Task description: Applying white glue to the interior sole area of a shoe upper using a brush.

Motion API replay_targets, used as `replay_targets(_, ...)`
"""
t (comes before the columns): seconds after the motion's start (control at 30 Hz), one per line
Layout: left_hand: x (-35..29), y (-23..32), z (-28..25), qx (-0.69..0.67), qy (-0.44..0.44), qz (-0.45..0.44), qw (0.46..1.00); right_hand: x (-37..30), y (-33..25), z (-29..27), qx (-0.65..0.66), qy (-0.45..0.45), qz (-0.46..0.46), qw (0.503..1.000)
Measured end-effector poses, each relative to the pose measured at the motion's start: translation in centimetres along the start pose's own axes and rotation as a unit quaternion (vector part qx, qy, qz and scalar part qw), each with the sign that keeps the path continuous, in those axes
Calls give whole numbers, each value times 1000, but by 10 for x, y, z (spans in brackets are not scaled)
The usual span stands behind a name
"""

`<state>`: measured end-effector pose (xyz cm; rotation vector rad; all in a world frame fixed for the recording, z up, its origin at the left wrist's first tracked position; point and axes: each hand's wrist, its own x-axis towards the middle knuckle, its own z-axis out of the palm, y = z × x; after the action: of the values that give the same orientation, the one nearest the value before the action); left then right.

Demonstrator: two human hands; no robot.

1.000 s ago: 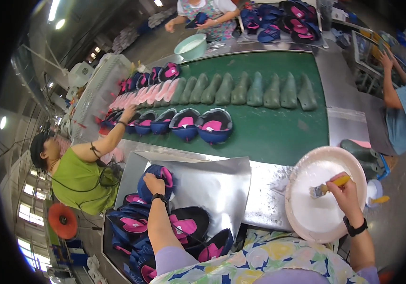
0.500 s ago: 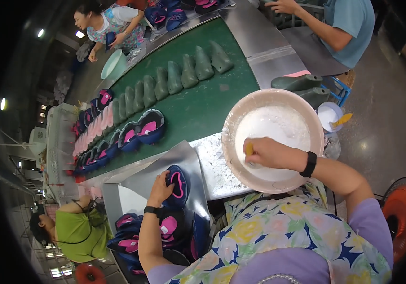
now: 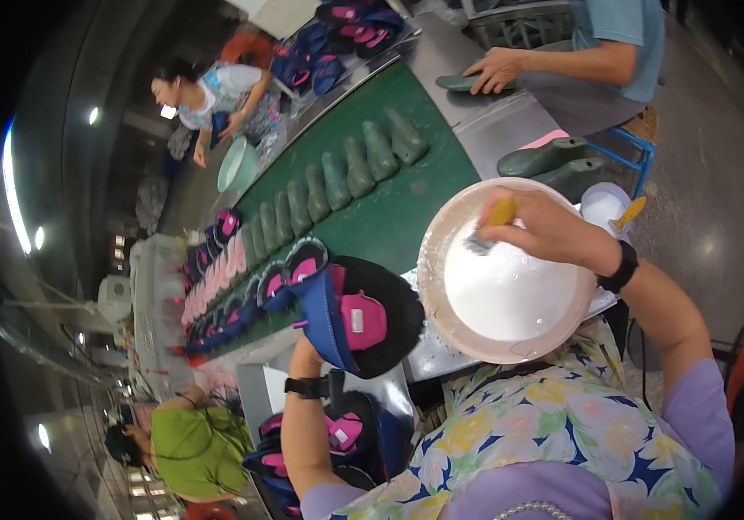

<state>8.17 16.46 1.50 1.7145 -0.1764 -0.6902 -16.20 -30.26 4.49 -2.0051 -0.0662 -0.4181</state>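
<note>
My left hand [image 3: 305, 355] holds up a blue and black shoe upper [image 3: 327, 325] with a pink lining and a white label. Most of its fingers are hidden behind the upper. In my right hand [image 3: 550, 227] is a brush [image 3: 502, 211] with a yellow handle, gripped above a large pale pink basin [image 3: 435, 299] of white liquid. The bristles hang over the liquid near the basin's left side, close to the raised upper. Below my left wrist, more blue and pink uppers [image 3: 346, 432] are piled in a metal tray [image 3: 255, 390].
A green conveyor belt [image 3: 372, 204] carries rows of dark green shoe lasts [image 3: 336, 180], pink pieces [image 3: 216, 286] and finished-looking uppers [image 3: 273, 284]. Right of the basin stands a small white tub [image 3: 602, 206] with a yellow tool. Across the metal table, a co-worker's hand [image 3: 495, 69] rests on a last.
My left hand has lifted an upper from the tray and brought it beside the basin, its opening showing. My right hand has raised the brush out of the white liquid.
</note>
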Motion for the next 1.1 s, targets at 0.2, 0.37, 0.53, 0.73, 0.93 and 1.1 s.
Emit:
replay_targets(0.2,20,12,37,48,-70,25,996,41,-29,11,102,-4,-88,991)
replay_targets(0.37,16,41,13,63,-75,42,994,57,-40,10,138,-18,-113,984)
replay_targets(0.53,48,59,49,70,-79,63,992,63,-45,3,98,-17,-137,986)
replay_targets(0.73,50,30,108,80,-116,88,986,45,-34,-4,17,30,-73,997)
replay_targets(0.93,53,17,147,89,-127,100,983,27,-12,23,58,162,104,980)
replay_targets(1.1,53,10,174,99,-127,109,981,19,-9,41,135,207,138,959)
